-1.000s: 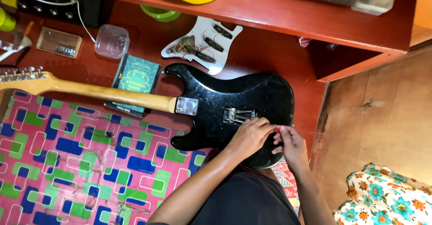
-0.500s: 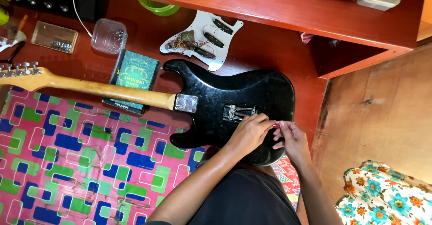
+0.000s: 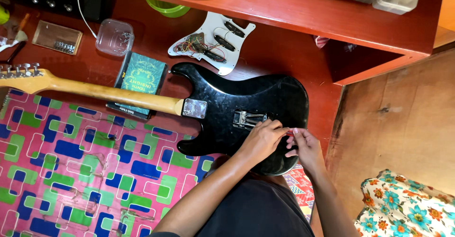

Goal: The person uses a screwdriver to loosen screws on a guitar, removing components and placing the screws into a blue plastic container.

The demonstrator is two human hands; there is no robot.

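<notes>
A black electric guitar (image 3: 265,99) lies back-up on the red floor, its light wood neck (image 3: 95,91) reaching left over a patterned mat. A metal plate (image 3: 195,108) joins neck and body, and a metal spring part (image 3: 247,118) sits in the body's middle. My left hand (image 3: 262,141) rests with curled fingers on the lower body, just below that metal part. My right hand (image 3: 305,147) is beside it at the body's lower right edge. Both hands' fingertips meet on a small red thing (image 3: 290,132); what it is cannot be made out.
A white pickguard with pickups and wires (image 3: 213,43) lies above the guitar. A teal book (image 3: 138,78) sits under the neck, with a clear plastic tub (image 3: 114,37) and a flat metal part (image 3: 58,37) at the upper left. A red shelf (image 3: 332,19) overhangs the top; floral fabric (image 3: 407,204) lies at the lower right.
Both hands stay at the same spot on the guitar's lower body, fingertips together. Only the view has shifted slightly.
</notes>
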